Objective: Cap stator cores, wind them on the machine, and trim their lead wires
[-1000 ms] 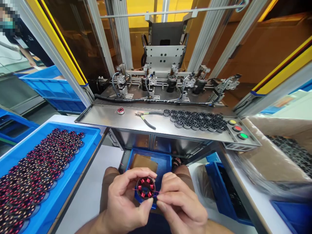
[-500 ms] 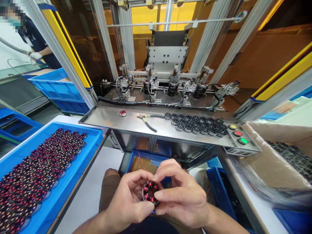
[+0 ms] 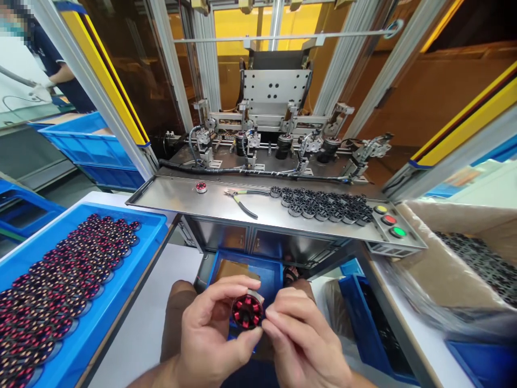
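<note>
A round black part with red windings (image 3: 247, 311) is held upright between the thumb and fingers of my left hand (image 3: 216, 328), its face turned toward me. My right hand (image 3: 307, 337) is closed in a pinch at the part's right edge; anything between its fingertips is too small to make out. On the metal ledge ahead lie one similar red-wound part (image 3: 201, 187), cutters with green and black handles (image 3: 243, 205) and rows of black ring parts (image 3: 323, 205). A blue tray at the left (image 3: 155, 222) holds many wound parts.
Behind the ledge stands a machine with several clamp stations (image 3: 285, 145). Yellow, red and green buttons (image 3: 398, 231) sit at the ledge's right end, beside a lined carton (image 3: 420, 221). Blue bins (image 3: 363, 323) are below. A person's gloved hand (image 3: 41, 92) shows at the far left.
My left hand has turned the part to face me more fully. My right hand has drawn off the part's face to its right edge, fingers now pinched. The view has shifted slightly.
</note>
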Demonstrator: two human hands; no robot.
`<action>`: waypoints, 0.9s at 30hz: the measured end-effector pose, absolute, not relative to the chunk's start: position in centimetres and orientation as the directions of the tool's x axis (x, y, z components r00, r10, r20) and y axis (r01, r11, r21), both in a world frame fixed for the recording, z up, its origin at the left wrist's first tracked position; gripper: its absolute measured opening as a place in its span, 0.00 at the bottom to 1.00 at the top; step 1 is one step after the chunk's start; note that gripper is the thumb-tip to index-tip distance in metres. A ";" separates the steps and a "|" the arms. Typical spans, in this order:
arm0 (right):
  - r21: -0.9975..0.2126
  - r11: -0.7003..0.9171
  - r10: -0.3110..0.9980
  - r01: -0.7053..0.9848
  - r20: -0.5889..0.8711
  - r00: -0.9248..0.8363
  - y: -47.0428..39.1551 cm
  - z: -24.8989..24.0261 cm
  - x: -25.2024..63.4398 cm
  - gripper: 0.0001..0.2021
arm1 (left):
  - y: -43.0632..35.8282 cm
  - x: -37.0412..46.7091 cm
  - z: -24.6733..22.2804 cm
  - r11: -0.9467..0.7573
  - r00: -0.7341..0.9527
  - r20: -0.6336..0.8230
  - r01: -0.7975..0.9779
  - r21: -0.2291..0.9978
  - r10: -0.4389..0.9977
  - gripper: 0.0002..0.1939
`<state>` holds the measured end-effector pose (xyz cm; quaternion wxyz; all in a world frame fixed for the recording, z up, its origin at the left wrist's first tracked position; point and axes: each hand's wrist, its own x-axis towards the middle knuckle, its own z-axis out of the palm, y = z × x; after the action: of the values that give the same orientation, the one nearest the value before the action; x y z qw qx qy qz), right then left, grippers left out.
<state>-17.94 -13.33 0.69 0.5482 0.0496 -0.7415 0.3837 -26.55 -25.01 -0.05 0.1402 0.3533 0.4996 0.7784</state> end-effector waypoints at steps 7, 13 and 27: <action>-0.741 0.483 0.567 -0.466 0.670 -0.479 -14.4 0.3 -19.0 0.07 | -24.8 -26.4 -0.4 -0.468 -0.766 0.318 0.024 0.883 0.559 0.25; -0.698 0.528 0.485 -0.484 0.715 -0.503 -13.0 0.2 -19.2 0.06 | -25.7 -28.0 -0.8 -0.240 -0.558 0.071 -0.235 0.942 0.827 0.30; -0.689 0.605 0.412 -0.398 0.699 -0.585 -12.0 0.7 -18.6 0.07 | -25.6 -28.5 -1.8 -0.374 -0.426 0.188 -0.413 0.830 0.885 0.21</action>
<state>-18.57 -12.03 0.70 0.4558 -0.0043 -0.7713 0.4443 -28.52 -25.62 -1.78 0.4256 0.3255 0.3628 0.7624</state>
